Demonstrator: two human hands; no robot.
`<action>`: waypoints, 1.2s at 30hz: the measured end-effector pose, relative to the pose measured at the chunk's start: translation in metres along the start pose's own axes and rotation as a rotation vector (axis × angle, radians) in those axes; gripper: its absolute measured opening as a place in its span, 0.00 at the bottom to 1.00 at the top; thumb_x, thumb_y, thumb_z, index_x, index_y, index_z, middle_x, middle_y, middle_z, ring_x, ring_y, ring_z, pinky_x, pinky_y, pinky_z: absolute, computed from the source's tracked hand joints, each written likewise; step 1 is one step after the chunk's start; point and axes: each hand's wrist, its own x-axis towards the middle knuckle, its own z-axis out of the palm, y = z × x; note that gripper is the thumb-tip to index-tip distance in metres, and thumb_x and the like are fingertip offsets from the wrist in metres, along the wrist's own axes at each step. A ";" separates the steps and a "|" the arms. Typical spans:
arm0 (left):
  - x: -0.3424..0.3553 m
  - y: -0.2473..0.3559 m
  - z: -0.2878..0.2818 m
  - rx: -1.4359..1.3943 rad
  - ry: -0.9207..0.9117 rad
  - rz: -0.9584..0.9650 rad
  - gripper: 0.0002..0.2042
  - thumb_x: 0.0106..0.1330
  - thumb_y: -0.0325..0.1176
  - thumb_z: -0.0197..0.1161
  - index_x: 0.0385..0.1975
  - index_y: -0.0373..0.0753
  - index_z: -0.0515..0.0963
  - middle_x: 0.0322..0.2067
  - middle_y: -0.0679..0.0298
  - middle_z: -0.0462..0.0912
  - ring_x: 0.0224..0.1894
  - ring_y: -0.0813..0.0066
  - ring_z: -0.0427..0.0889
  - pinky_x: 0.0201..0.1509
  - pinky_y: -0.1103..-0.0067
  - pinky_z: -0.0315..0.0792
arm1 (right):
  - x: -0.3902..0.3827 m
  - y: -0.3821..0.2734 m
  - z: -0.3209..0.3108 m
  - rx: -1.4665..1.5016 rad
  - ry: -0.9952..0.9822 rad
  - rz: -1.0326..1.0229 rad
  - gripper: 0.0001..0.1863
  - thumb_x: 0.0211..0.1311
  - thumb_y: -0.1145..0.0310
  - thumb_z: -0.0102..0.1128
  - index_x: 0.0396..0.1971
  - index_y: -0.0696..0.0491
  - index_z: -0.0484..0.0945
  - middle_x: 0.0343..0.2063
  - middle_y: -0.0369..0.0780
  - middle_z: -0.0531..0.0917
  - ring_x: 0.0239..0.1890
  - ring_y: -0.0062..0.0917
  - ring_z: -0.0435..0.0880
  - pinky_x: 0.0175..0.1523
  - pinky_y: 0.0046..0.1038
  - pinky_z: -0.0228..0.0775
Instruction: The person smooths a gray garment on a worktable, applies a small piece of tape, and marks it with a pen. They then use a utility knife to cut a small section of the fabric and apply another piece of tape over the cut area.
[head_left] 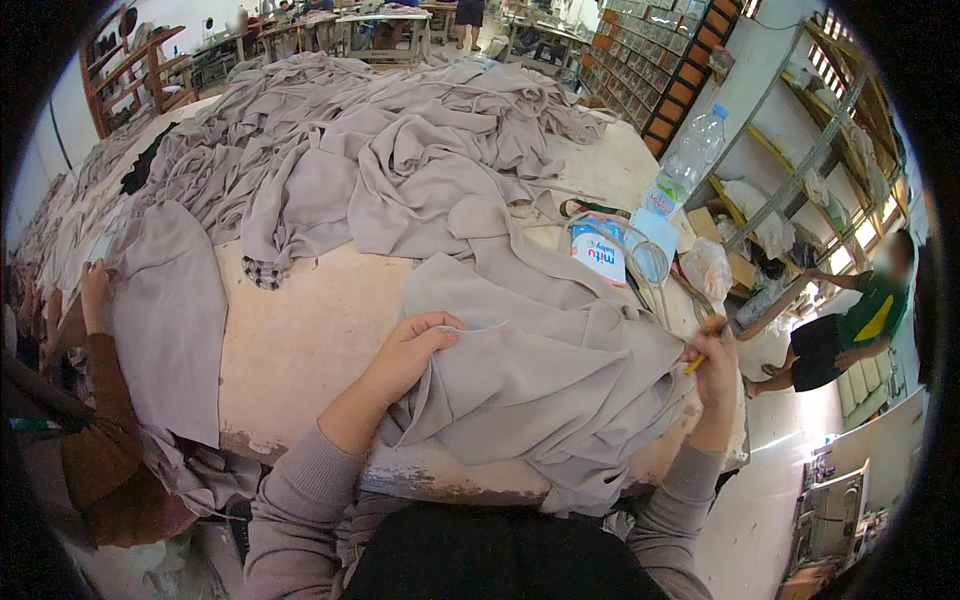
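A grey garment piece of soft cloth [540, 370] lies spread in loose folds on the table in front of me, part of it hanging over the near edge. My left hand [405, 355] pinches its upper left edge between thumb and fingers. At the cloth's right end my right hand [712, 365] is closed on its edge. A thin yellow tool [697, 364] sticks out from the right hand's fingers; its exact kind is too small to make out.
A large heap of grey cloth [400, 150] covers the table's far side. Right of my cloth are a blue-and-white wipes pack [598, 252], a clear plastic bottle [690, 160] and a plastic bag [706, 268]. Another person's hand [95, 290] holds cloth at left; someone [850, 325] stands by shelves at right.
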 end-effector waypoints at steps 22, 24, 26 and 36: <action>-0.022 0.005 0.032 0.630 -0.183 0.385 0.08 0.60 0.30 0.57 0.36 0.35 0.75 0.34 0.61 0.74 0.39 0.73 0.71 0.43 0.80 0.63 | -0.069 0.010 0.154 -0.132 -0.750 0.326 0.08 0.56 0.68 0.62 0.31 0.56 0.80 0.22 0.27 0.76 0.25 0.08 0.67 0.29 0.14 0.59; -0.023 0.001 0.029 0.480 -0.202 0.312 0.07 0.62 0.30 0.56 0.35 0.35 0.75 0.34 0.62 0.73 0.40 0.76 0.71 0.43 0.81 0.62 | -0.070 0.009 0.153 -0.182 -0.720 0.314 0.07 0.55 0.69 0.62 0.31 0.56 0.80 0.23 0.28 0.77 0.25 0.08 0.67 0.31 0.14 0.60; -0.022 -0.004 0.028 0.388 -0.206 0.285 0.07 0.63 0.31 0.56 0.35 0.35 0.75 0.35 0.64 0.74 0.39 0.78 0.71 0.43 0.82 0.62 | -0.071 0.009 0.152 -0.147 -0.695 0.310 0.07 0.54 0.70 0.63 0.32 0.57 0.79 0.24 0.29 0.77 0.26 0.09 0.68 0.32 0.14 0.61; -0.024 -0.029 0.046 -0.190 -0.199 0.304 0.07 0.65 0.30 0.53 0.35 0.33 0.73 0.40 0.61 0.76 0.42 0.77 0.72 0.51 0.79 0.64 | -0.077 0.038 0.168 0.068 -0.588 0.483 0.14 0.49 0.74 0.66 0.34 0.54 0.71 0.26 0.28 0.73 0.25 0.09 0.68 0.30 0.13 0.62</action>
